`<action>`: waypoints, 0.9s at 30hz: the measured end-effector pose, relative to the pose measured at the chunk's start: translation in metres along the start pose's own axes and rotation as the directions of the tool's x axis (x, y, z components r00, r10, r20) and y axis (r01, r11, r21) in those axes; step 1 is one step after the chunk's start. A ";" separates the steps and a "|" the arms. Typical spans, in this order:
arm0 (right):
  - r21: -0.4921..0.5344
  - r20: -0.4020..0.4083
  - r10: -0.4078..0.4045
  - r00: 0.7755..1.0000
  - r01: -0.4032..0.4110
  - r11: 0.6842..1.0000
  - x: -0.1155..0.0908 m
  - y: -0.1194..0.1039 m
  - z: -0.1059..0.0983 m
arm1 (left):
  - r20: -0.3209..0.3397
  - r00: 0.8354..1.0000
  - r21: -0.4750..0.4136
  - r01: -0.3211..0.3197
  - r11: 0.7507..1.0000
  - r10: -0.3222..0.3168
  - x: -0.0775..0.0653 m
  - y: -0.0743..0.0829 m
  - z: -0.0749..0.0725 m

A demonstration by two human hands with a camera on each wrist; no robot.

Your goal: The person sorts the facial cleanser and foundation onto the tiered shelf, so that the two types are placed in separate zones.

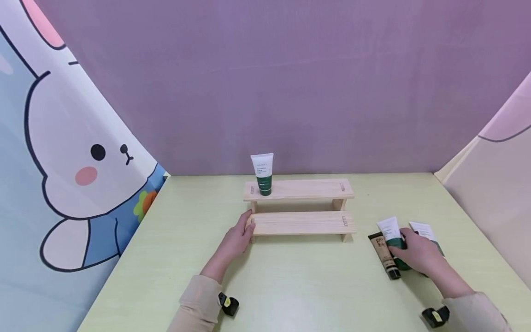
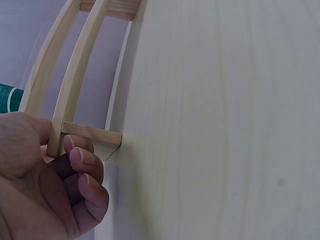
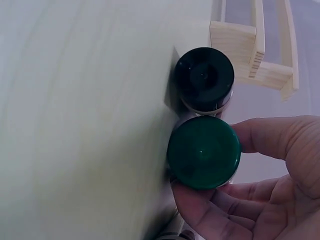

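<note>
My left hand (image 1: 235, 240) grips the left end of the lower board of a two-step wooden rack (image 1: 303, 223). In the left wrist view, the fingers curl round the board's end. On the upper step, a white and green tube (image 1: 262, 170) stands on its cap near the left end. Right of the rack, my right hand (image 1: 419, 252) pinches a similar white and green tube (image 1: 390, 228) between thumb and fingers; its green cap (image 3: 204, 152) faces the right wrist camera. Beside it lies a tan tube (image 1: 382, 251) with a black cap (image 3: 204, 77).
Another white tube (image 1: 424, 231) lies just beyond the right hand, partly hidden by it. The pale table (image 1: 315, 286) ends at a purple backdrop (image 1: 307, 92). Printed cloth with a cartoon rabbit (image 1: 62, 161) hangs at the left.
</note>
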State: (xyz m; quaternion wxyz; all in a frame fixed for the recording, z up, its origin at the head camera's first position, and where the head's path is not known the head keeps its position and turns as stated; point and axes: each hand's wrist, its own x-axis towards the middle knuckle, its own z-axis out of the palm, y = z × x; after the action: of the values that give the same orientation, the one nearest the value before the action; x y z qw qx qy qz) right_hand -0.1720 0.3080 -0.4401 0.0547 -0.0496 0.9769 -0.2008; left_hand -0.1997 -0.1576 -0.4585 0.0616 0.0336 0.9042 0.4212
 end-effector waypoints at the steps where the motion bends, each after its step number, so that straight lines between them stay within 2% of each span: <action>1: 0.006 -0.005 -0.006 1.000 0.006 1.000 0.000 0.000 0.000 | -0.001 1.000 0.003 0.001 1.000 -0.001 0.000 0.000 0.000; 8: 0.046 -0.044 -0.025 0.999 0.027 0.999 -0.004 -0.002 0.002 | -0.006 1.000 0.021 0.011 1.000 -0.010 -0.001 0.001 -0.001; 21: 0.109 -0.108 -0.028 0.994 0.040 0.993 -0.009 -0.009 -0.008 | -0.037 0.999 0.075 -0.015 0.997 0.018 0.000 0.000 0.001; 27: 0.143 -0.149 -0.035 0.988 0.057 0.988 -0.011 -0.017 -0.011 | -0.042 0.999 0.076 -0.008 0.997 0.011 0.000 0.001 0.001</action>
State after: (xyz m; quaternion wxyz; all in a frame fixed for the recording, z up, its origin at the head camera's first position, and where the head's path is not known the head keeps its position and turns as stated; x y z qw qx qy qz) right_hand -0.1615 0.2977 -0.4219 -0.0182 -0.0531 0.9594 -0.2763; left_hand -0.1991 -0.1562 -0.4584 0.0391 0.0313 0.9205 0.3874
